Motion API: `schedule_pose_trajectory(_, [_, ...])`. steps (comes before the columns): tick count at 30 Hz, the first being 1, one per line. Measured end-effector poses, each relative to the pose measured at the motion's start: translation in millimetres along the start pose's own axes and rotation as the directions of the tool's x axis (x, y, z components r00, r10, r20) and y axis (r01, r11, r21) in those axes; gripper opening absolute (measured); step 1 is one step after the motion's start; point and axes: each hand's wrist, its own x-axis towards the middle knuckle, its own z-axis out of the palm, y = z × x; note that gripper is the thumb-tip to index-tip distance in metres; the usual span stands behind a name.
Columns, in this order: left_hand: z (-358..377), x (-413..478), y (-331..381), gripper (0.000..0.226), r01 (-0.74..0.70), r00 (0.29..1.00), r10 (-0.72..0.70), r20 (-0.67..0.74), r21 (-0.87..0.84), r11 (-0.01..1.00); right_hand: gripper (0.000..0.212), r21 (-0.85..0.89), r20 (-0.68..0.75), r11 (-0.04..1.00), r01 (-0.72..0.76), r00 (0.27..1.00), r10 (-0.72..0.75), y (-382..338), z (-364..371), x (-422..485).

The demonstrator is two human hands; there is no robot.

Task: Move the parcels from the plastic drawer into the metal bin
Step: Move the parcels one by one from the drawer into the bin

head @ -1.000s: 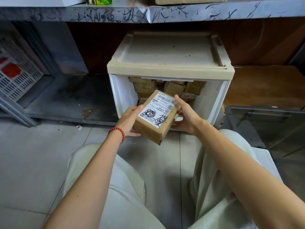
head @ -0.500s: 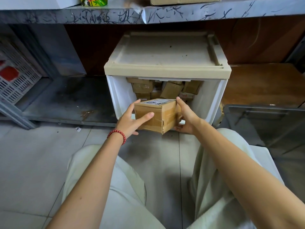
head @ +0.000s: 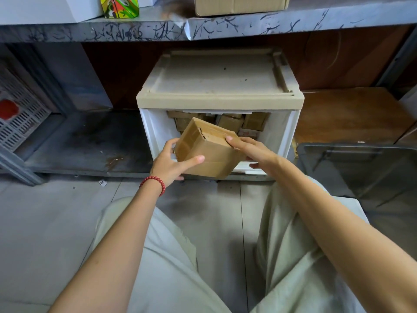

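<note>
both hands grip one brown parcel (head: 209,152), tilted, just in front of the plastic drawer (head: 158,132): left hand (head: 171,163) at its left side, right hand (head: 252,150) over its top edge. more parcels (head: 232,123) lie inside. the drawer stands under a scratched grey tabletop (head: 225,30), above a grey tiled floor (head: 45,211). the metal bin (head: 361,147) is near, at the right.

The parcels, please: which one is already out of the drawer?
The parcel gripped by the left hand and right hand; the other parcels lie inside the drawer.

one parcel (head: 215,153) held; several more in one plastic drawer (head: 220,100); one metal bin (head: 352,147)
</note>
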Motion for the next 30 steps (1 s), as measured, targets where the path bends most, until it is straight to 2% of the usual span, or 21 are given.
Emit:
schedule_pose_trajectory(3, [13.7,-2.0,16.0,0.089,-0.112,0.992,0.113,-0.052,0.025,0.993,0.079,0.006,-0.02,0.999,0.047,0.999,-0.047,-4.1,-15.8,-10.8])
schedule_pose_trajectory(7, [39.7,0.0,48.6,0.083,-0.169,0.985,0.169,-0.04,0.014,0.986,0.086,-0.019,-0.063,0.994,0.106,0.992,-0.107,-2.0,-48.4,-32.1])
schedule_pose_trajectory(11, [77.7,2.3,95.1,0.072,-0.255,0.963,0.25,0.101,0.031,0.967,0.066,-0.141,-0.076,0.973,0.184,0.978,-0.196,7.0,-94.9,-65.5])
schedule_pose_trajectory(14, [116.2,3.8,133.6,0.065,-0.346,0.92,0.32,0.226,0.085,0.934,0.068,-0.186,-0.075,0.965,0.182,0.977,-0.199,21.3,-129.9,-92.4])
schedule_pose_trajectory(17, [162.5,1.7,161.3,0.058,-0.37,0.884,0.324,0.337,0.081,0.925,0.053,-0.129,-0.203,0.98,0.154,0.963,-0.178,40.2,-162.5,-117.5])
schedule_pose_trajectory(20, [213.0,-4.8,174.6,0.061,-0.376,0.83,0.317,0.459,0.04,0.926,0.038,-0.093,-0.368,0.99,0.105,0.92,-0.132,63.5,-191.7,-140.1])
schedule_pose_trajectory(23, [264.2,-14.6,177.2,0.054,-0.425,0.77,0.329,0.547,0.055,0.904,0.047,-0.085,-0.472,0.996,0.032,0.879,-0.068,98.6,-217.2,-157.1])
schedule_pose_trajectory(26, [312.7,-26.2,174.2,0.046,-0.577,0.686,0.388,0.616,0.135,0.806,0.066,-0.066,-0.558,0.997,-0.042,0.83,-0.002,138.7,-236.8,-171.5])
schedule_pose_trajectory(28, [338.4,-32.2,169.1,0.044,-0.704,0.623,0.418,0.661,0.24,0.669,0.064,-0.05,-0.602,0.993,-0.112,0.796,0.059,166.7,-246.3,-180.1])
schedule_pose_trajectory(30, [357.3,-36.0,162.5,0.044,-0.77,0.579,0.412,0.703,0.307,0.559,0.064,-0.03,-0.63,0.98,-0.199,0.764,0.136,195.2,-253.3,-187.1])
